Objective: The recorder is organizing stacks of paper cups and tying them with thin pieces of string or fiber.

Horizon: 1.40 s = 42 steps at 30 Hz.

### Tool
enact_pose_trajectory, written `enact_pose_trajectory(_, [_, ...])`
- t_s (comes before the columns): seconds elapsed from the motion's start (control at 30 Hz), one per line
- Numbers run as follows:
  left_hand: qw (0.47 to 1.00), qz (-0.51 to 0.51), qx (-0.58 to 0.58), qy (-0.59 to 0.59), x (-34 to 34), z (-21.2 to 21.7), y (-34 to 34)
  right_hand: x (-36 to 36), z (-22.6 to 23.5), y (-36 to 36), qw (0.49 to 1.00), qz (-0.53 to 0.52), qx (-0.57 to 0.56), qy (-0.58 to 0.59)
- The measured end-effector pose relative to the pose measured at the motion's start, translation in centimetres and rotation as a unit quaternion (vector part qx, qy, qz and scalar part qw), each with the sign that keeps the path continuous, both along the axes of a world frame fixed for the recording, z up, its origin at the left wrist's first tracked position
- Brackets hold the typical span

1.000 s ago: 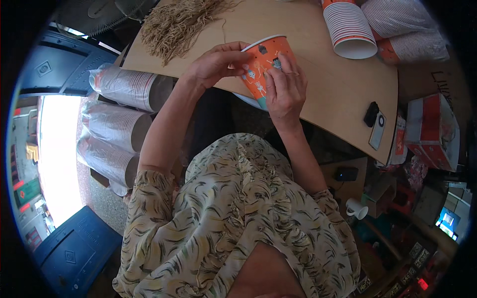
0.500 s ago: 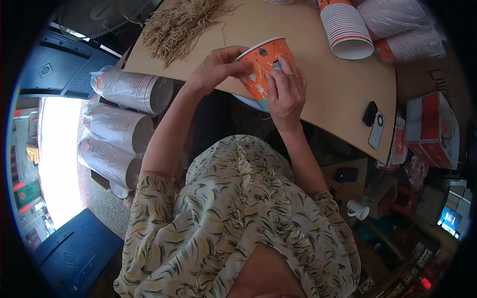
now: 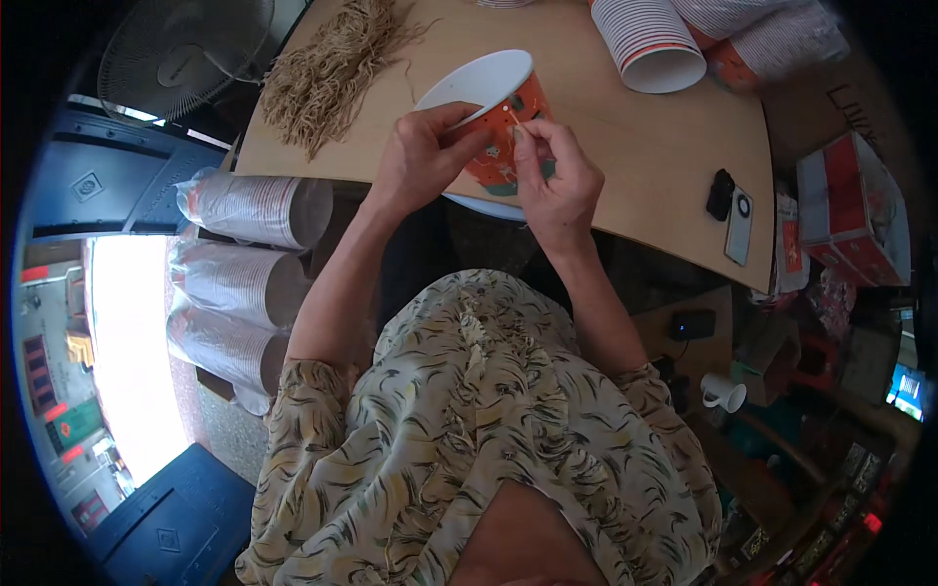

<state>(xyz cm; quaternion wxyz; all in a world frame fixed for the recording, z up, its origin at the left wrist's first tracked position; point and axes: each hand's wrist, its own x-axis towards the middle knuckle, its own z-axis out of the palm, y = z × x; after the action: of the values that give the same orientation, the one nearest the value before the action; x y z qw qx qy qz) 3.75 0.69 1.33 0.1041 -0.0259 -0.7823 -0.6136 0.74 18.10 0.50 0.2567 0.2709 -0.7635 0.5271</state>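
- Table (image 3: pixel 664 146) of pale wood fills the upper middle of the view, its near edge curving above the person's lap.
- Sleeves of stacked paper cups (image 3: pixel 249 210) in clear wrap lie in a row to the left of the table, below its edge.
- Fan (image 3: pixel 186 49) stands at the upper left, beyond the table corner.
- Bundle of tan strings (image 3: pixel 327 73) lies on the table's far left part.
- Stack of nested cups (image 3: pixel 645 44) rests on its side at the table's far right.
- Paper cup (image 3: pixel 493 107), orange with a white inside, is held tilted over the near table edge, its mouth turned up and to the left.
- Left hand (image 3: pixel 420 156) is closed around the cup's side, thumb toward the rim.
- Right hand (image 3: pixel 557 176) has fingers pinched together against the cup's orange wall, on what looks like a thin string; too fine to tell for sure.
- Phone (image 3: pixel 740 225) and a small black object (image 3: pixel 721 193) lie near the table's right edge.
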Motion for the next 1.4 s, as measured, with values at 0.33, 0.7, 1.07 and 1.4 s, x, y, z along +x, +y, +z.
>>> enact_pose_trajectory(0.33, [0.998, 0.015, -0.065, -0.019, 0.2, 0.0, 0.7, -0.2, -0.1, 0.1, 0.998, 0.013, -0.024, -0.054])
enact_pose_trajectory(0.7, [0.995, 0.023, -0.1, -0.019, 0.6, 1.0, 1.2, -0.5, -0.5, 0.2, 0.997, 0.015, -0.009, -0.073])
enact_pose_trajectory(1.07, [0.989, 0.02, -0.128, 0.065, 1.0, 0.1, 2.3, -0.2, -1.3, 0.8, 0.983, 0.043, -0.044, -0.171])
enact_pose_trajectory(1.4, [0.968, -0.001, -0.237, 0.084, 1.1, -0.6, 3.9, 0.1, -4.0, 3.5, 0.95, 0.117, -0.089, -0.276])
